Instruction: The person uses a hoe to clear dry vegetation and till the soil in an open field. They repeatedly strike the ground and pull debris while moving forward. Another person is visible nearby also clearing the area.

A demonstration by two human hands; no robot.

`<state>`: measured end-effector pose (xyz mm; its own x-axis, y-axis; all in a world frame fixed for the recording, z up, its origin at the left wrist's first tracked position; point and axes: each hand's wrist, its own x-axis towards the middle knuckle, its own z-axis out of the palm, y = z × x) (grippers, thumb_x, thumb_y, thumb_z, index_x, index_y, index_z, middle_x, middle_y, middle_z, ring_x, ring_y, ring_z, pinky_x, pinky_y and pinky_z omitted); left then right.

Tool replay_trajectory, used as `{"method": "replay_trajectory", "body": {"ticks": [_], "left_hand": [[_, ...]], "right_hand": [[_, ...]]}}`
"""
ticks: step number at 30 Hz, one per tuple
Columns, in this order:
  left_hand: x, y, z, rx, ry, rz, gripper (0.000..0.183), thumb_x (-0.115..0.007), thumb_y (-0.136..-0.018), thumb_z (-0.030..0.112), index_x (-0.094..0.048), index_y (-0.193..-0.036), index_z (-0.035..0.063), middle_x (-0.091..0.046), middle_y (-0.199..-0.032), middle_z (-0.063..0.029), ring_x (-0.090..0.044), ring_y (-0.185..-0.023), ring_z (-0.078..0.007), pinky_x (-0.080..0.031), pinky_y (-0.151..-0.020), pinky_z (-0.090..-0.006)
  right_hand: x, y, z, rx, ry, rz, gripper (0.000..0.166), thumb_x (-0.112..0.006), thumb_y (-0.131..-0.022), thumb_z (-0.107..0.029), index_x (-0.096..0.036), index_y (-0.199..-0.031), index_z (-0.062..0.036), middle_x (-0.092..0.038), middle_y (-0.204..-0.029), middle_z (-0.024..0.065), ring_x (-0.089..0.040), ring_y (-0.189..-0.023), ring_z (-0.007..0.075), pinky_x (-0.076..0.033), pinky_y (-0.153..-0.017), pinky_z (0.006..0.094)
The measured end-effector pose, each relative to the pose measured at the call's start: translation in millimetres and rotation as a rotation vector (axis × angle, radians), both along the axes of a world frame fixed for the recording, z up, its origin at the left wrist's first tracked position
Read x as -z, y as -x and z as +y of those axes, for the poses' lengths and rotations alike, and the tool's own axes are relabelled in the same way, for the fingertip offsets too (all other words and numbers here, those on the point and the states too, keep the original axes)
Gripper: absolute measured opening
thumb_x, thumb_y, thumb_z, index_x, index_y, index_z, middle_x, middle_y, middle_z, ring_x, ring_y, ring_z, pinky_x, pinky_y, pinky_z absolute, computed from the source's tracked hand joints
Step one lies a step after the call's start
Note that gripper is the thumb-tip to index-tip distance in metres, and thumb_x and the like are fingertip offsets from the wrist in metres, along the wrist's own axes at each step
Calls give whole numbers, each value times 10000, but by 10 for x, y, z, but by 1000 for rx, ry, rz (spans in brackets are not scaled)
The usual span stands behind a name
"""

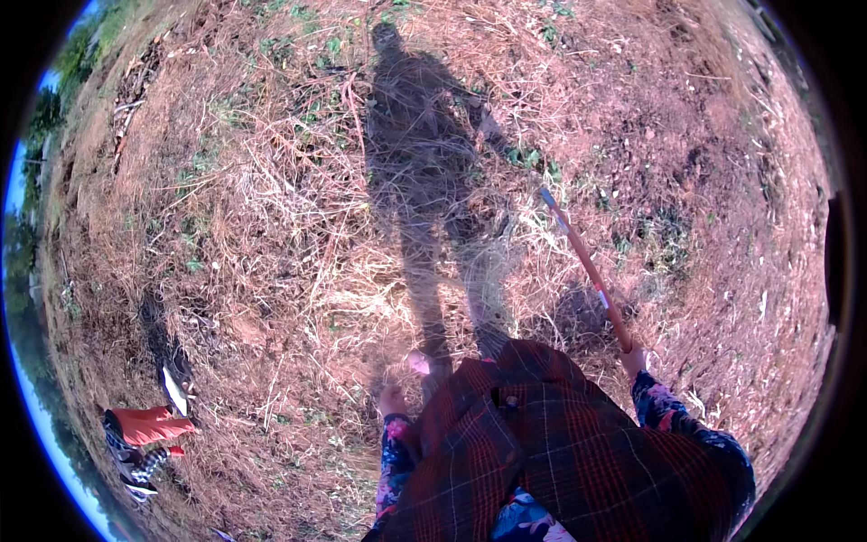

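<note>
My right hand [634, 359] is closed around the lower end of a long reddish-brown wooden handle [590, 267]. The handle slants up and to the left over the dry grass, with a bluish tip and a pale band partway along it. What tool it belongs to, if any, I cannot tell. At the lower middle, my left hand [391, 401] hangs beside the plaid cloth [562, 433] over my body; its fingers look partly curled, and no object shows in it. Floral sleeves cover both my arms.
Dry vines and cut grass [298, 190] lie tangled on reddish soil, with small green plants among them. My shadow stretches ahead. At the lower left stands another person [139, 427] in orange trousers, near a white flat object [174, 391]. Sticks [125, 122] lie at the upper left.
</note>
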<state>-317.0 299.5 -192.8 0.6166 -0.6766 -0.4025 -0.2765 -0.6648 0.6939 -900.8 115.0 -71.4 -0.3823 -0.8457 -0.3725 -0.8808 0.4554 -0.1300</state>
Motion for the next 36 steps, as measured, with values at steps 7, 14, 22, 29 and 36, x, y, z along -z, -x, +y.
{"method": "replay_trajectory", "body": {"ticks": [7, 14, 22, 29, 36], "left_hand": [[-485, 17, -374, 50, -186, -146, 154, -552, -635, 15, -587, -777, 62, -578, -736, -98, -571, -683, -218, -465, -635, -314], [-262, 58, -70, -17, -86, 115, 170, -591, -684, 13, -568, -849, 46, -582, -699, -71, -574, -582, -141, -482, -515, -249], [-420, 28, -165, -37, -293, 236, 207, -534, -694, -14, -568, -888, 53, -565, -802, -60, -554, -615, -141, -501, -476, -245], [-385, -59, -573, 159, -485, 133, 139, -556, -699, 95, -598, -829, 118, -609, -746, -79, -592, -707, -198, -489, -567, -319], [-196, -164, -697, 245, -134, -96, 128, -559, -695, 176, -603, -806, 128, -603, -750, -97, -582, -717, -272, -465, -661, -356]], "right_hand": [[-205, -1101, -773, -191, 63, -201, 267, -636, -568, -86, -543, -817, -67, -572, -684, 152, -558, -656, 325, -429, -564, 381], [-308, -372, -733, -274, -476, 8, 208, -584, -620, -146, -596, -827, -135, -590, -733, 123, -573, -716, 309, -459, -632, 393], [-444, 860, 1175, 146, -726, 314, 283, -664, -579, -210, -625, -795, -31, -613, -763, 139, -597, -739, 256, -477, -656, 334], [-33, 45, 1444, 220, -370, 23, 260, -641, -548, -200, -597, -714, -5, -586, -620, 137, -583, -593, 270, -446, -545, 368], [164, -272, 874, 245, -3, -367, 239, -653, -555, -44, -526, -757, -27, -478, -566, 16, -453, -492, 127, -380, -457, 298]]}}
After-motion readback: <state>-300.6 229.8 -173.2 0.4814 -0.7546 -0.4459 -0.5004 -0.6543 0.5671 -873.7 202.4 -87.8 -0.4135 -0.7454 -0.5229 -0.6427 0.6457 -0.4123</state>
